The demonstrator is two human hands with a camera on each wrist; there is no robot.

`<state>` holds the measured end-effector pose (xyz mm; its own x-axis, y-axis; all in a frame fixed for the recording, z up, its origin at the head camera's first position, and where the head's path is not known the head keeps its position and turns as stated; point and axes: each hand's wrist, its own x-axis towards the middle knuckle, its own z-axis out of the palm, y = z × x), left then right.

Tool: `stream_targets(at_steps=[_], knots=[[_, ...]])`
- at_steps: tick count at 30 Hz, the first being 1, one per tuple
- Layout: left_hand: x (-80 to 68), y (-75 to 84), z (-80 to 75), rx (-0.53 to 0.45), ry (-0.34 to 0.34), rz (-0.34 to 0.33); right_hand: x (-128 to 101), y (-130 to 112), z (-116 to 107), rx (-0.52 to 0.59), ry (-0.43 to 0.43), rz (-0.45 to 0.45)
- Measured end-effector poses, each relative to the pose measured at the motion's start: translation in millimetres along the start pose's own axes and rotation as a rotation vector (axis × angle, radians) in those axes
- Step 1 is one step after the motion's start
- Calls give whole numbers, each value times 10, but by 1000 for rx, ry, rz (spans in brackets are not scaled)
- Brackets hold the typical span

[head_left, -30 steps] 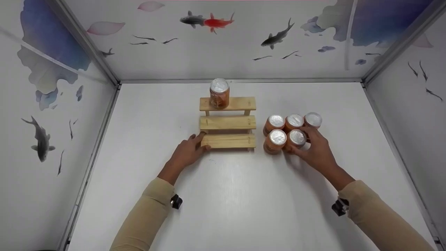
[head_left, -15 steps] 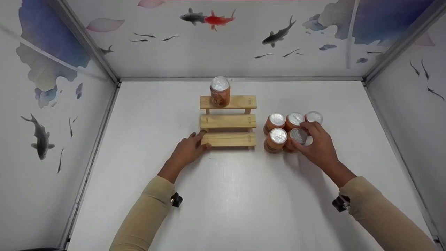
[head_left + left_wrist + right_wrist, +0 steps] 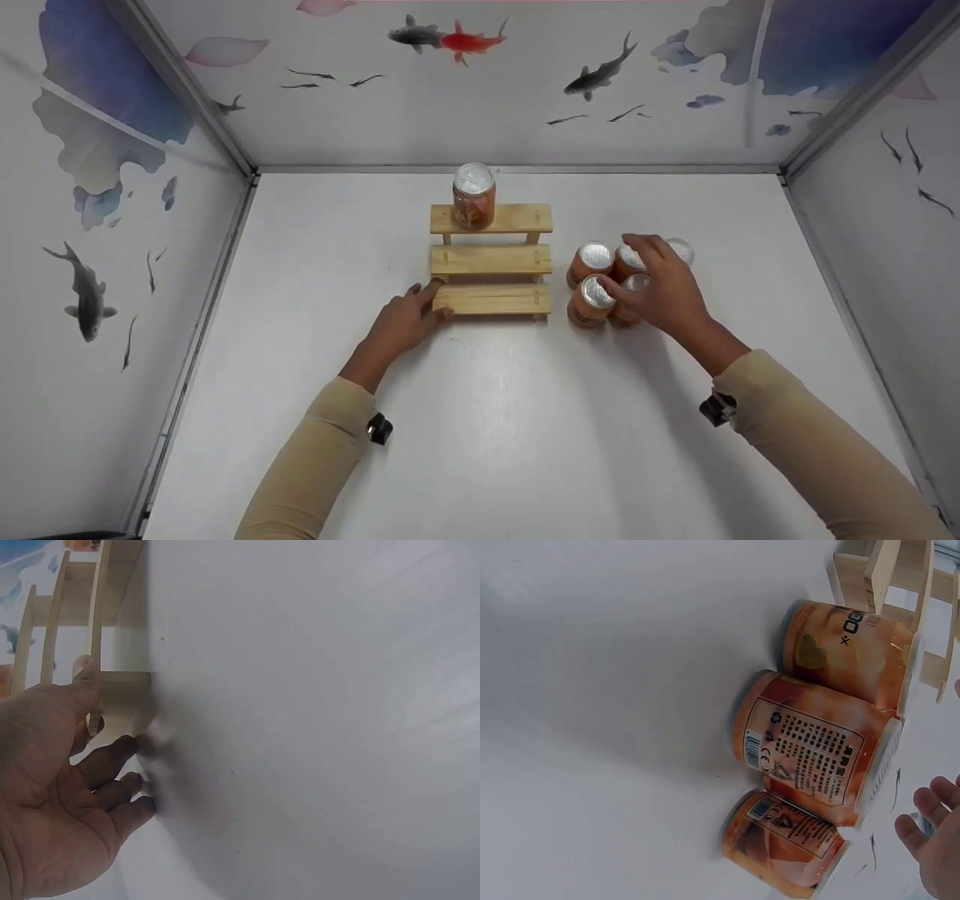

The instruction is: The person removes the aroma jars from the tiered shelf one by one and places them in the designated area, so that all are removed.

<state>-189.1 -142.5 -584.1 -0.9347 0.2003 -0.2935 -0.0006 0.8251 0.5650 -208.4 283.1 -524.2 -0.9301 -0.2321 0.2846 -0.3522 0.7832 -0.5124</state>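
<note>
I'm at a white tabletop (image 3: pixel 480 420) boxed in by white walls painted with fish (image 3: pixel 90 292). Biggest thing on it is a three-step shelf of pale wooden slats (image 3: pixel 491 260), sitting around 12 o'clock from me. One short orange can with a silver foil-looking lid (image 3: pixel 473 196) stands upright on the top step, toward its left end.

Over at about 2 o'clock, just beside the shelf's right side, there's a tight cluster of matching orange cans (image 3: pixel 600 281) standing on the table, touching each other. The wrist view shows them up close: glossy orange print, a pale label panel with small black text and recycling marks, silver rims.

My left hand (image 3: pixel 401 324) lies flat on the table with the fingers loosely stretched out, the fingertips (image 3: pixel 127 744) resting against the left end of the bottom step. Nothing held there.

My right hand (image 3: pixel 660 289) is over the back of the can cluster, fingers spread and bent downward above the lids. I can't tell whether they're actually touching a can or just hovering.
</note>
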Motion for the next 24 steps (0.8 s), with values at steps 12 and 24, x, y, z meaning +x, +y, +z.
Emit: stream_targets(at_steps=[12, 24], knots=[[21, -13, 6, -6, -6, -4, 334, -276, 88, -2, -97, -25], [10, -13, -2, -34, -3, -11, 675, -556, 185, 20, -86, -98]])
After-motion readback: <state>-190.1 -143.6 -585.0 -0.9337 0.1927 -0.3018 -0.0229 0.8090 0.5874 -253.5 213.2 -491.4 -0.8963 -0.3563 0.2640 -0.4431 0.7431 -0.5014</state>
